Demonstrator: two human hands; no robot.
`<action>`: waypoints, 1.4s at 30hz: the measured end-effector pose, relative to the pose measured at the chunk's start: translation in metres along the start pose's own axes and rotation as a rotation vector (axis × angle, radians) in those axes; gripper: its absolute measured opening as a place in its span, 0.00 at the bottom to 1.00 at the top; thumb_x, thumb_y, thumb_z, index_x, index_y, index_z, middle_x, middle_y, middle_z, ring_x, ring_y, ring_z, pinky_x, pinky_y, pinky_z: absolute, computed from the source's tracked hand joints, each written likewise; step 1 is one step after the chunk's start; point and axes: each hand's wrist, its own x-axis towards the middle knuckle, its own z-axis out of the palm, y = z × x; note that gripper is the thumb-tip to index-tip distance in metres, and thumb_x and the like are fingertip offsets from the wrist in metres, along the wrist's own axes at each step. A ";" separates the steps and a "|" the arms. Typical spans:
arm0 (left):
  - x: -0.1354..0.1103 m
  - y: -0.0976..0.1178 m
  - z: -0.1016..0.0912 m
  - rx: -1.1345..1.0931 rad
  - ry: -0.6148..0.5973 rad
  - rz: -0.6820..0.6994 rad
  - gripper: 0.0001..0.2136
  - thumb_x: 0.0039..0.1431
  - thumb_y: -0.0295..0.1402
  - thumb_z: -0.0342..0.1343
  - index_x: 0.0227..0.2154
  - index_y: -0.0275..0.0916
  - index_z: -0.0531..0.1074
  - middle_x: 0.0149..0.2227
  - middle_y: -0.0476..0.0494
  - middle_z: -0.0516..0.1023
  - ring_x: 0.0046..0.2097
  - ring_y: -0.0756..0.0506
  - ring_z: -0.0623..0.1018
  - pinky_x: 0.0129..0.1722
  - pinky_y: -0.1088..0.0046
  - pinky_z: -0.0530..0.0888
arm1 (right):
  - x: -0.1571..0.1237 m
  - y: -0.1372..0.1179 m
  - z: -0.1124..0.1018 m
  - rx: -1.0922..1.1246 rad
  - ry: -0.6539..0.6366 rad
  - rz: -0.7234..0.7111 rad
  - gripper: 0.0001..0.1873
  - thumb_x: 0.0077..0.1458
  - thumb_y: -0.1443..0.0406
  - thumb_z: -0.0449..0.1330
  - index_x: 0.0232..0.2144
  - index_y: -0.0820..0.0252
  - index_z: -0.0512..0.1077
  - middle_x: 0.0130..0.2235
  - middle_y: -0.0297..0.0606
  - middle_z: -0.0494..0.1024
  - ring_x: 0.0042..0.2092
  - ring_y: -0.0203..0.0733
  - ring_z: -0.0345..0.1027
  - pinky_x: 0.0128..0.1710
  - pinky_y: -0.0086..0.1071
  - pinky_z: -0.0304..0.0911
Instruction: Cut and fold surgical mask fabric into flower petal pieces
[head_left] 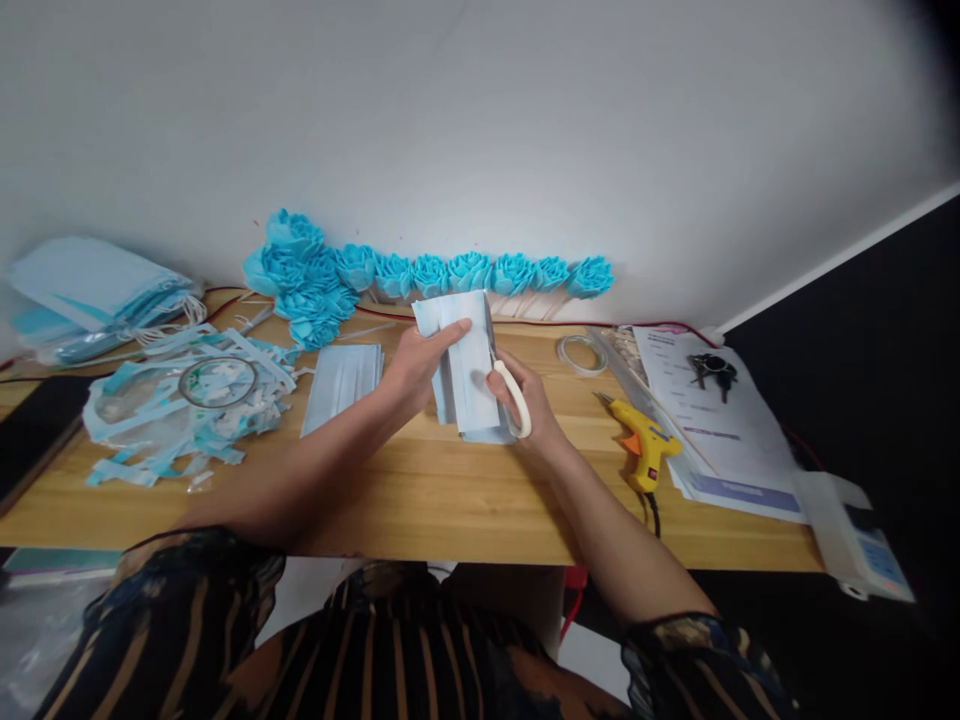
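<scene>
Over the middle of the table, my left hand (420, 360) grips several light blue face masks (469, 375), its thumb pressed on the front one. My right hand (536, 405) has its fingers around the white-handled scissors (513, 400). Their blades point up along the right edge of the masks and are mostly hidden, so how far apart they are cannot be seen. A flat stack of face masks (341, 385) lies on the table beside my left forearm. Bright blue artificial flowers (470, 272) stand in a row behind my hands, more of them heaped at the left end.
Cut mask strips (180, 440) and a tape roll (217, 382) lie at left, near bagged masks (97, 290) and a dark flat device (37, 430). At right are another tape roll (581, 354), a yellow glue gun (641, 445), papers (720, 450) and keys (712, 372). A wall stands behind.
</scene>
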 end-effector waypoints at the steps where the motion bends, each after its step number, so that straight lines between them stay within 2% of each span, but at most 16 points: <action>1: 0.000 0.000 0.000 0.000 -0.001 0.000 0.21 0.42 0.42 0.73 0.36 0.33 0.77 0.33 0.38 0.82 0.38 0.39 0.82 0.40 0.62 0.77 | 0.000 0.000 0.000 0.002 0.001 0.004 0.40 0.48 0.35 0.62 0.48 0.60 0.78 0.42 0.42 0.80 0.44 0.48 0.71 0.42 0.37 0.66; 13: 0.001 0.000 -0.001 -0.009 0.010 -0.012 0.22 0.41 0.42 0.74 0.36 0.33 0.78 0.35 0.36 0.83 0.41 0.37 0.82 0.42 0.60 0.78 | 0.000 0.001 0.000 0.024 0.022 0.023 0.39 0.46 0.35 0.63 0.44 0.61 0.79 0.39 0.40 0.78 0.38 0.43 0.68 0.36 0.33 0.63; 25: 0.000 0.000 -0.001 -0.011 0.025 -0.015 0.23 0.40 0.42 0.74 0.37 0.33 0.78 0.36 0.37 0.83 0.40 0.37 0.82 0.43 0.60 0.78 | -0.001 0.004 0.001 0.018 0.042 0.003 0.34 0.48 0.37 0.63 0.38 0.60 0.78 0.34 0.38 0.75 0.34 0.41 0.64 0.32 0.32 0.60; 35: 0.001 0.000 -0.001 -0.016 0.045 -0.015 0.23 0.39 0.42 0.74 0.36 0.32 0.78 0.36 0.37 0.84 0.39 0.38 0.82 0.41 0.62 0.78 | -0.002 0.004 0.003 0.058 0.052 0.031 0.33 0.48 0.38 0.65 0.41 0.60 0.78 0.33 0.36 0.74 0.32 0.38 0.60 0.30 0.31 0.57; 42: 0.003 -0.001 -0.002 -0.016 0.016 -0.020 0.22 0.39 0.42 0.74 0.35 0.33 0.78 0.35 0.36 0.83 0.39 0.38 0.82 0.41 0.62 0.78 | -0.001 0.003 0.004 0.079 0.064 0.006 0.29 0.48 0.40 0.66 0.33 0.60 0.77 0.30 0.35 0.71 0.30 0.36 0.57 0.30 0.31 0.56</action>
